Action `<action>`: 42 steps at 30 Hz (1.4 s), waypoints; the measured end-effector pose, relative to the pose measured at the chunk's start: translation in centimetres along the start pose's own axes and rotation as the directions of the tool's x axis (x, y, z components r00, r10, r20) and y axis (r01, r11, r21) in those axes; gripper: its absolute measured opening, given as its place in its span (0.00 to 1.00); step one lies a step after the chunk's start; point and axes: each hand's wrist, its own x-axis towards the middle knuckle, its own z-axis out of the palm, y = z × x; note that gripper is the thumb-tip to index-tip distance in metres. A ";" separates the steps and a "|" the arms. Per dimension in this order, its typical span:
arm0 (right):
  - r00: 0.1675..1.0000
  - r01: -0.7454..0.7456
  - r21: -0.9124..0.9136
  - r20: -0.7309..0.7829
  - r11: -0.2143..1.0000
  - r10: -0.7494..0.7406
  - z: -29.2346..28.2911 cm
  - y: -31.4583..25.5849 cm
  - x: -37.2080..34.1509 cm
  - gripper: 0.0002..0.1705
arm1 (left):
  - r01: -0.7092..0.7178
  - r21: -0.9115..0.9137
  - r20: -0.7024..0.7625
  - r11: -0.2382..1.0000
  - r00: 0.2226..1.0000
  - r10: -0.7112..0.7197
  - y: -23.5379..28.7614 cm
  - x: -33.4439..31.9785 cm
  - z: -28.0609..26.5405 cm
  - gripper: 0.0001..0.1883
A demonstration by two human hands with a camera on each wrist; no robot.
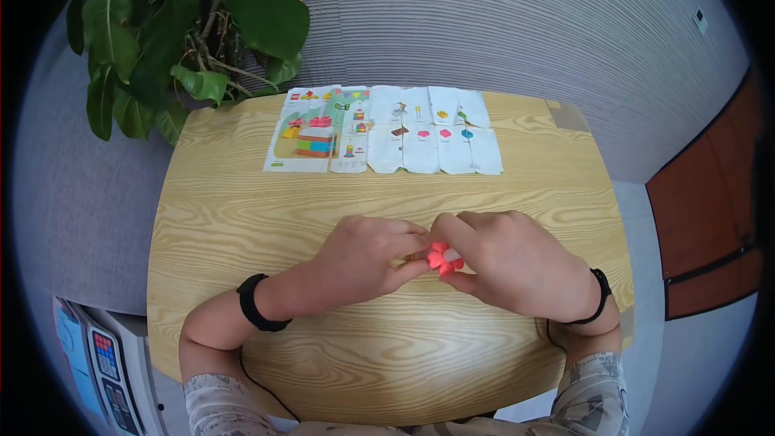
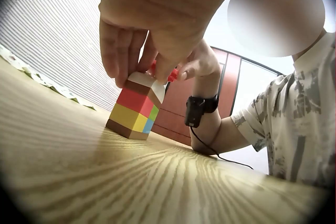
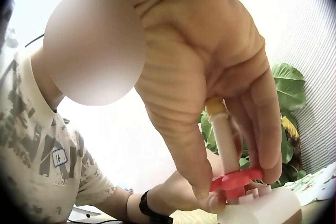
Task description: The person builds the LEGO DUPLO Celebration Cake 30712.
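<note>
A block stack (image 2: 131, 111) stands on the table, brown at its base, with yellow, blue, green, red and brown layers and a white curved piece (image 2: 140, 80) on top. My left hand (image 1: 359, 262) holds the upper part of the stack, fingers on one side and thumb on the other. With thumb and fingertips, my right hand (image 1: 521, 262) pinches a red flower piece (image 1: 441, 258) right above the white piece. A white candle piece (image 3: 224, 142) with a yellow tip rises from the flower, under my right palm. Whether the flower's stem touches the studs is unclear.
An unfolded instruction sheet (image 1: 383, 131) lies at the table's far side. Beyond the table's back left stands a leafy plant (image 1: 194, 32). A black cable (image 1: 270, 394) runs near the front left edge, and a machine with keys (image 1: 105, 355) is at the lower left.
</note>
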 end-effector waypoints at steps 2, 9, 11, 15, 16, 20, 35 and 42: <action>1.000 -0.009 0.011 0.004 1.000 0.009 -0.1 0.2 0.0 0.17 | -0.007 0.003 -0.011 1.000 1.000 0.007 0.0 0.0 0.0 0.12; 0.997 -0.070 -0.021 -0.026 0.997 0.069 -0.2 0.2 0.0 0.19 | -0.043 0.005 -0.033 0.999 0.999 0.043 0.0 -0.1 0.3 0.12; 0.995 -0.096 -0.036 -0.023 0.995 0.095 -0.4 0.2 -0.1 0.19 | -0.048 0.014 -0.034 0.999 0.998 0.049 0.1 -0.1 0.3 0.13; 0.991 -0.137 -0.077 -0.014 0.988 0.136 -0.7 0.1 -0.2 0.19 | -0.076 0.060 -0.057 0.995 0.995 0.079 0.2 0.0 0.3 0.13; 0.991 -0.134 -0.086 -0.001 0.987 0.134 -0.7 0.1 -0.3 0.19 | -0.085 0.068 -0.066 0.994 0.994 0.090 0.2 0.0 0.3 0.14; 0.988 -0.144 -0.132 0.044 0.981 0.151 -0.9 0.1 -0.5 0.22 | -0.181 0.188 -0.044 0.965 0.980 0.193 0.5 0.2 0.1 0.12; 0.980 -0.200 -0.103 -0.015 0.974 0.199 -0.9 0.9 -0.3 0.25 | -0.273 0.272 -0.061 0.923 0.952 0.299 0.7 0.0 0.0 0.09; 0.972 -0.237 -0.081 -0.028 0.968 0.235 -1.3 0.9 -0.5 0.26 | -0.254 0.255 -0.030 0.933 0.962 0.270 0.7 0.2 -0.1 0.09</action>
